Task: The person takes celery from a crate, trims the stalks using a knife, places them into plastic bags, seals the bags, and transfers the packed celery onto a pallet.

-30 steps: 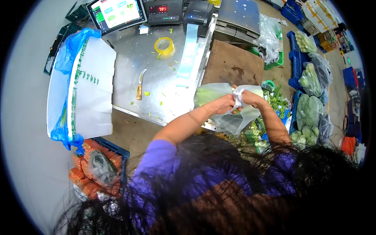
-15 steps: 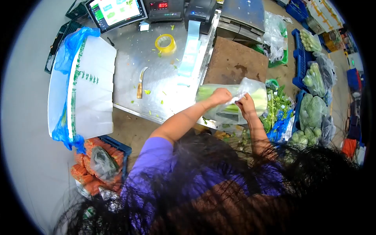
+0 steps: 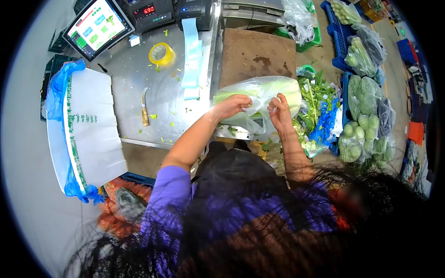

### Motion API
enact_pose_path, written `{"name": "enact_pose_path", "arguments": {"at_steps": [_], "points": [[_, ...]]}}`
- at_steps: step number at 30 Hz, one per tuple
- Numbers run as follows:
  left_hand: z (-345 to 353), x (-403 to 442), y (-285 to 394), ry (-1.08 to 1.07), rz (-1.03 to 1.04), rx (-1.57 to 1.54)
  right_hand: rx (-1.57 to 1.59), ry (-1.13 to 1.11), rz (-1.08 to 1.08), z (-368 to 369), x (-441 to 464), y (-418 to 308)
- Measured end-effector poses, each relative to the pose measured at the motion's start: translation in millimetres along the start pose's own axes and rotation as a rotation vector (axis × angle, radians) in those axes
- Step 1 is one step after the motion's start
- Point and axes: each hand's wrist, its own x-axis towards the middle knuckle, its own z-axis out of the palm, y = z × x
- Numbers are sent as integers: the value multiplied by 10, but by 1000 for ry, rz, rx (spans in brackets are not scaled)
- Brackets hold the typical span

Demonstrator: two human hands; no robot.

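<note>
A clear plastic bag (image 3: 259, 121) with long pale-green stalked vegetables (image 3: 289, 90) inside lies at the near edge of the brown board (image 3: 252, 55). My left hand (image 3: 235, 105) is closed on the bag's plastic on the left. To its right, my right hand (image 3: 280, 112) has fingers bent in a pinch on the bag as well. Between the two hands the plastic is gathered and drawn toward me. The exact kind of vegetable is blurred by the plastic.
On the steel table (image 3: 132, 74) are a curved knife (image 3: 145, 109), a yellow tape roll (image 3: 162, 54), a label printer (image 3: 194, 11) and a screen (image 3: 98, 25). A white foam box (image 3: 95, 125) stands left. Greens (image 3: 317, 102) and bagged vegetables (image 3: 364, 134) lie right.
My hands have moved apart, and the bag between them is spread wider. The view has shifted, and the red display reads 6.90 instead of 8.05.
</note>
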Motion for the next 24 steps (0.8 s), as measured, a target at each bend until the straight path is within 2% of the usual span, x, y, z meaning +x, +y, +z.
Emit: {"name": "enact_pose_path", "arguments": {"at_steps": [2,5,6,9,12,13,14,17,18,22,24], "points": [[92,64,47,84,81,-14,-281,21,-38,-153,19,22],[-246,412,12,310,116,-263,-768,104,-171,-768,52,145],[-232,534,-58,544,57,-369,-949,138,-229,-969,67,193],[-558,576,-353,437,111,-521,-1436,118,-171,-1213,179,192],[-224,263,-133,178,207,-420,-573,-299,197,-1221,291,-28],[-10,144,-34,167,180,-254,-273,-426,310,-1149,277,-124],[249,48,71,154,151,-86,-239,-32,236,-586,31,-179],[530,96,39,92,84,247,-152,-173,190,-95,-14,-171],[565,125,21,72,66,329,-221,-180,186,-80,15,-123],[514,218,-21,61,51,410,-432,-226,210,-246,135,-160],[472,268,-78,99,120,460,-863,-249,56,-325,138,-166]]}}
